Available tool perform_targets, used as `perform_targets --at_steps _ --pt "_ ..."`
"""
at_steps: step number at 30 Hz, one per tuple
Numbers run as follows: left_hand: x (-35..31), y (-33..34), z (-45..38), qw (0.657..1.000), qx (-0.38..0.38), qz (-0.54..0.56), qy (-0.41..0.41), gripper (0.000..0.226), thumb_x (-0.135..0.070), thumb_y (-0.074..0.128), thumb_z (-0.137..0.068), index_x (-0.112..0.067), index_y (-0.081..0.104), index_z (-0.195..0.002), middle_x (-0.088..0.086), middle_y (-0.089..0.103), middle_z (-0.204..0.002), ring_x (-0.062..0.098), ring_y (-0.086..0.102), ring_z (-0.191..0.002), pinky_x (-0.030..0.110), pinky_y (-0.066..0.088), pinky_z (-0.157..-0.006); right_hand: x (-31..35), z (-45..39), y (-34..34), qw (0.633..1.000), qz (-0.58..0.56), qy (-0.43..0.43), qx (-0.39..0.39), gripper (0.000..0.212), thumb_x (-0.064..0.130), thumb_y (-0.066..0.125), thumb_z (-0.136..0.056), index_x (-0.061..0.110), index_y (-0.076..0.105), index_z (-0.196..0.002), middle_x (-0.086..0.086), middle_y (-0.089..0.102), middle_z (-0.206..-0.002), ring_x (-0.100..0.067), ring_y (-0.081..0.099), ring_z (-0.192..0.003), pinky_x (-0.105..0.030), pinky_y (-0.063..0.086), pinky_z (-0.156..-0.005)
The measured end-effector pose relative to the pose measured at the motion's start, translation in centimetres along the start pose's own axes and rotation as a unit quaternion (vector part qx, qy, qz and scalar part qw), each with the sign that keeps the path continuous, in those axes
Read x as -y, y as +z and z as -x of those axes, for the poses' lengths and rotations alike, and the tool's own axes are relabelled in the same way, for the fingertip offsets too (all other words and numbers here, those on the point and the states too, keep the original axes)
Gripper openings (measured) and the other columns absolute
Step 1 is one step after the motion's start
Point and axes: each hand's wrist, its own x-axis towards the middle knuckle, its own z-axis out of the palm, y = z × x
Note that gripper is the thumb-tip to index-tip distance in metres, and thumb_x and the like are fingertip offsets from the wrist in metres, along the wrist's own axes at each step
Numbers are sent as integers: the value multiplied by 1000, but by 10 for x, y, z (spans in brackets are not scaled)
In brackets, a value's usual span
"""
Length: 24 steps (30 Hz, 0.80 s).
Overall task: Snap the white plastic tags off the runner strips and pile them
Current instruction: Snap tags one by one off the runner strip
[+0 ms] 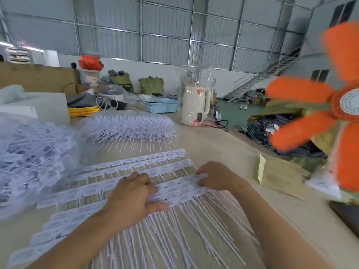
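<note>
My left hand (134, 197) and right hand (215, 176) each hold a curled grip on the nearest runner strip (180, 188), which lies among others on the worktop (223, 144); the loose tag pile (31, 152) sits at left.

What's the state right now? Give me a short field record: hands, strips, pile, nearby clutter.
left hand: curled on a runner strip
right hand: pinching the same strip further right
strips: several rows laid across the table, thin tails pointing toward the person
pile: loose tags heaped at left
bagged bundle: behind the strips
nearby: white kettle, blue basket, orange fan
</note>
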Motion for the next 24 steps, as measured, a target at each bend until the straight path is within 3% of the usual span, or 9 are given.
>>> perform_targets --at_steps 2,5,7,10,13,18,24 --pt "1 -4 1 999 15 31 10 88 -89 32 -53 -36 61 -116 -15 48 -107 5 42 -101 23 37 -87 -6 5 2 998 -55 -2 -35 37 31 67 -83 20 64 -119 -4 52 -130 -21 49 -120 -24 36 -96" --pt "1 -12 0 995 27 93 21 39 -72 58 -68 -36 56 -83 -17 50 -83 -1 49 -75 19 41 -67 -13 12 -1 992 -101 -29 -74 30 34 79 -72 19 71 -97 1 54 -101 -16 53 -100 -24 38 -84" --pt "1 -15 -1 992 46 114 28 28 -57 67 -75 -37 48 -73 -18 50 -70 -6 46 -61 14 34 -55 -13 16 -5 992 -113 -59 -26 28 31 84 -66 20 69 -87 5 53 -87 -13 52 -85 -23 38 -70" --pt "3 -18 -1 979 114 170 16 30 -50 76 -70 -36 51 -78 -16 51 -72 -3 46 -61 14 35 -57 -14 18 -7 991 -100 -66 57 34 28 86 -63 23 63 -87 2 55 -89 -14 51 -79 -24 39 -66" --pt "2 -19 -2 976 137 172 7 29 -45 76 -72 -33 50 -73 -16 50 -74 -1 46 -64 17 38 -61 -14 17 -6 992 -97 -65 53 35 25 87 -62 21 60 -84 5 55 -83 -14 52 -77 -23 39 -65" --pt "0 -26 -6 977 147 156 -7 28 -32 73 -76 -30 45 -69 -12 49 -70 3 44 -60 21 35 -56 -13 16 -3 993 -94 -62 47 34 27 87 -63 19 58 -79 9 53 -76 -7 49 -69 -19 37 -59" --pt "1 -39 -8 967 163 194 -1 26 -32 74 -78 -28 49 -72 -11 50 -67 2 44 -56 19 33 -52 -23 21 -17 979 -190 -58 53 23 28 85 -65 17 65 -70 5 60 -69 -10 52 -67 -22 37 -61"
